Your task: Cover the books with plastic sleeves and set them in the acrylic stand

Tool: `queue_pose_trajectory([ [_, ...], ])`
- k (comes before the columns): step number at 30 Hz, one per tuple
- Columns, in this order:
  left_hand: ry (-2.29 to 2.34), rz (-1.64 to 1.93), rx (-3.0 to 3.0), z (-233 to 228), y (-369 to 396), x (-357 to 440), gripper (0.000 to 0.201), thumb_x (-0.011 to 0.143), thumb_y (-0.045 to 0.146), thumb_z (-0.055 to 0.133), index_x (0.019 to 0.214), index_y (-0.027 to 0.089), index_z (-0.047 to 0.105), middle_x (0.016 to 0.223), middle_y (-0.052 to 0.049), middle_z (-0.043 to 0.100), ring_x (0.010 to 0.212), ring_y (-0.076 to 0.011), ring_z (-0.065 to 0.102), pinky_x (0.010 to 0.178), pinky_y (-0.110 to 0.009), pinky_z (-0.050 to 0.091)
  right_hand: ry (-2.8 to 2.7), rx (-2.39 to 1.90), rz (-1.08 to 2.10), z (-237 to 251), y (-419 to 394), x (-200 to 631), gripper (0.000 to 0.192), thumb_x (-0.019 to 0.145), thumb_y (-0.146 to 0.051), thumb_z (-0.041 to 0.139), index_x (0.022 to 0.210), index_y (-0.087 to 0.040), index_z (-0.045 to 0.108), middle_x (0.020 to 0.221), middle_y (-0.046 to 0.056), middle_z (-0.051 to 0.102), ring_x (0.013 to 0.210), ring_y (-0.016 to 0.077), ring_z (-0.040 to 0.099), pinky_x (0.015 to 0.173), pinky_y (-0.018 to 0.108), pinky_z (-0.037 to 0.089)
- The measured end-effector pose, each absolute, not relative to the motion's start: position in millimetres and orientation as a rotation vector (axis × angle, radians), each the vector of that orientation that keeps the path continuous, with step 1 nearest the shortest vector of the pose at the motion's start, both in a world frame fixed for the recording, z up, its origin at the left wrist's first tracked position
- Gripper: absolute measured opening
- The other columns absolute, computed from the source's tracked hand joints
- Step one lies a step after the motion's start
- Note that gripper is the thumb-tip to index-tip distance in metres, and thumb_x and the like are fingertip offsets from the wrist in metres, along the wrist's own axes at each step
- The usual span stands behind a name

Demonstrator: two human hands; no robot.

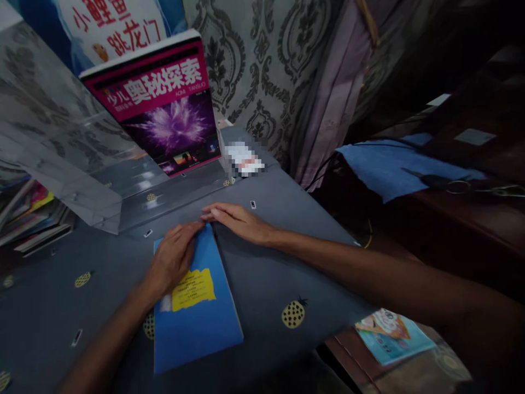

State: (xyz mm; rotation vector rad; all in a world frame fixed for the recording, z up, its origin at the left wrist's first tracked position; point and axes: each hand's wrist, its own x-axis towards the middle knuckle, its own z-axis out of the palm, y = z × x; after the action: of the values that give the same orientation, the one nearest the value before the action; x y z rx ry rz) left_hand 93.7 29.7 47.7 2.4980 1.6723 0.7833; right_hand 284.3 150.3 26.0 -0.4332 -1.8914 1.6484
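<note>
A thin blue book (200, 334) with a yellow text patch on its cover lies flat on the grey tablecloth. My left hand (174, 256) rests on the upper part of the cover, fingers stretched toward the far right corner. My right hand (240, 221) is at that same corner, its fingers extended and almost meeting the left fingertips; its palm side is hidden. Behind both hands, a purple and black book (176, 117) with Chinese lettering leans upright in a clear acrylic stand (109, 210).
A pile of books (36, 219) is at the left. A pixelated white item (246, 160) sits by the stand. To the right are a blue cloth (394, 164) and scissors (457, 187) on a dark surface. A light-blue packet (394, 336) lies below the table's right edge.
</note>
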Motion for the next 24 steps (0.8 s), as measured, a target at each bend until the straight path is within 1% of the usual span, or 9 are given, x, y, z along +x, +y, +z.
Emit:
queue_pose_trajectory([
  [3, 1.659, 0.751, 2.561, 47.7, 28.7, 93.8, 0.035, 0.101, 0.013, 0.041, 0.133, 0.02, 0.055, 0.124, -0.01, 0.07, 0.114, -0.0223, 0.064, 0.098, -0.04, 0.052, -1.894, -0.423, 1.656, 25.6, 150.1, 284.5, 0.037, 0.106, -0.04, 0.045, 0.128, -0.017, 0.063, 0.124, 0.011, 0.072, 0.119, 0.0204, 0.067, 0.107, 0.039, 0.05],
  [8, 1.669, 0.682, 2.588, 48.9, 26.1, 94.8, 0.037, 0.099, 0.009, 0.042, 0.131, 0.018, 0.056, 0.124, -0.011, 0.069, 0.115, -0.0237, 0.063, 0.098, -0.042, 0.051, -1.925, -0.427, 1.602, 27.7, 148.1, 285.6, 0.033, 0.106, -0.037, 0.043, 0.124, -0.018, 0.064, 0.122, 0.009, 0.073, 0.117, 0.0195, 0.068, 0.107, 0.04, 0.05],
  [14, 1.648, 0.661, 2.594, 47.7, 25.1, 92.4, 0.04, 0.098, 0.008, 0.04, 0.132, 0.02, 0.056, 0.126, -0.01, 0.068, 0.118, -0.0241, 0.061, 0.1, -0.045, 0.051, -1.962, -0.417, 1.566, 28.9, 148.0, 285.5, 0.033, 0.107, -0.034, 0.042, 0.125, -0.016, 0.063, 0.12, 0.01, 0.074, 0.116, 0.0195, 0.068, 0.106, 0.04, 0.051],
  [19, 1.611, 0.629, 2.602, 47.8, 25.1, 91.9, 0.042, 0.096, 0.006, 0.04, 0.133, 0.018, 0.055, 0.129, -0.011, 0.067, 0.12, -0.0237, 0.06, 0.1, -0.044, 0.051, -2.005, -0.401, 1.516, 29.5, 146.8, 286.4, 0.032, 0.107, -0.034, 0.043, 0.125, -0.018, 0.064, 0.12, 0.008, 0.074, 0.116, 0.0188, 0.068, 0.106, 0.04, 0.05],
  [24, 1.669, 0.555, 2.592, 47.2, 25.4, 93.9, 0.052, 0.092, 0.004, 0.04, 0.139, 0.021, 0.054, 0.131, -0.009, 0.068, 0.119, -0.0247, 0.059, 0.098, -0.044, 0.051, -1.906, -0.429, 1.557, 27.7, 146.4, 287.1, 0.033, 0.106, -0.036, 0.044, 0.124, -0.018, 0.065, 0.12, 0.009, 0.073, 0.115, 0.0194, 0.068, 0.106, 0.041, 0.051],
])
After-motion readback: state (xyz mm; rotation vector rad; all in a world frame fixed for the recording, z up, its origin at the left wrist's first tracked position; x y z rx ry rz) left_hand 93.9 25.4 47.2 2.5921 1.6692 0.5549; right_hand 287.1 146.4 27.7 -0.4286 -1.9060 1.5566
